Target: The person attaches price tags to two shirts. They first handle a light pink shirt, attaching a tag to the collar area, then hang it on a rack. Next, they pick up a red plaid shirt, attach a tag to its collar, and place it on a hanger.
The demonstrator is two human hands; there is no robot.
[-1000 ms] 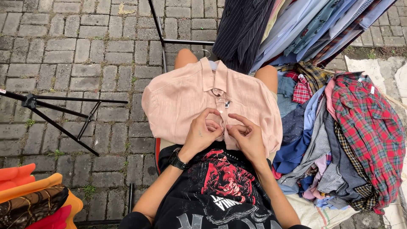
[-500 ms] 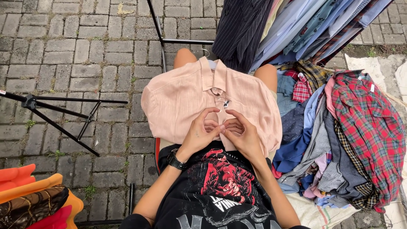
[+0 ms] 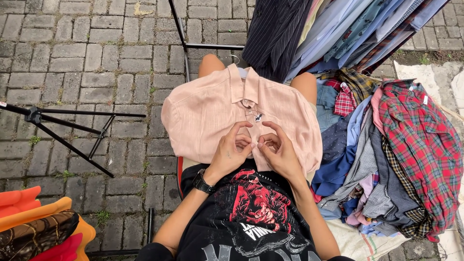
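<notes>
Both hands meet at the front opening of a pink shirt spread across the person's lap. The left hand, with a black watch on its wrist, pinches one edge of the opening between thumb and forefinger, its fingers curled narrow. The right hand pinches the other edge the same way, and the fingertips of the two nearly touch. Whether a button sits between them cannot be told, since the fingers hide that spot.

The shirt lies collar away from the person, on a hanger whose hook shows at the far side past the collar. Its top is closed just below the collar, and a small tag hangs there. Judging from the grip, the step in hand is fastening a button lower down the front. The next move would call for lining up the two edges and pushing the button through its hole.

To the right lies a heap of shirts, plaid and striped, topped by a red plaid one. Far right, more shirts hang from a rack. To the left a black tripod stands on brick paving, and orange cloth lies at the near left.
</notes>
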